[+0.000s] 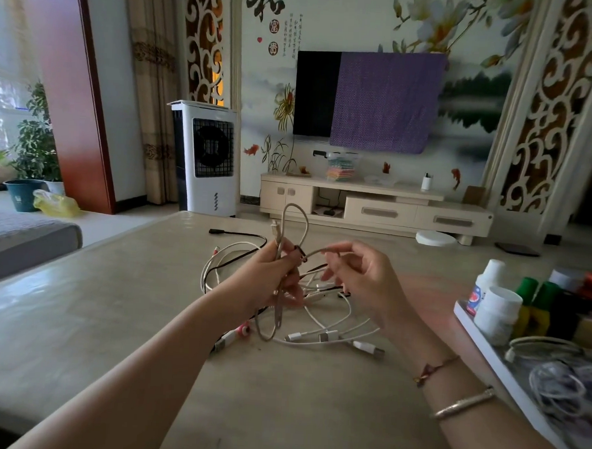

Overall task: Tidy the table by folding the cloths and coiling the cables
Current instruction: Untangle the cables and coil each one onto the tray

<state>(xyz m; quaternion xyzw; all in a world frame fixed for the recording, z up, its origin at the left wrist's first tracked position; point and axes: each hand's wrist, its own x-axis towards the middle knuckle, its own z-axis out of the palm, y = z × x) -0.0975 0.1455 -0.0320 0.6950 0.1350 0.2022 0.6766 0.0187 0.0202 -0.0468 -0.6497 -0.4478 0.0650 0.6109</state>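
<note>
Two hands work above the beige bench (111,317): the left hand (271,278) grips a looped grey cable (296,221), the right hand (363,279) pinches its free length. Beneath them lies a tangle of several white and black cables (320,315), too knotted to count. Right of the right hand, a white tray (493,358) holds two white bottles (497,314), two green-capped bottles (537,305) and coiled white cables (554,382).

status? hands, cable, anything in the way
Left hand grips grey cable loops. Right hand pinches its strand. Loose cable pile tangled beneath on table.
</note>
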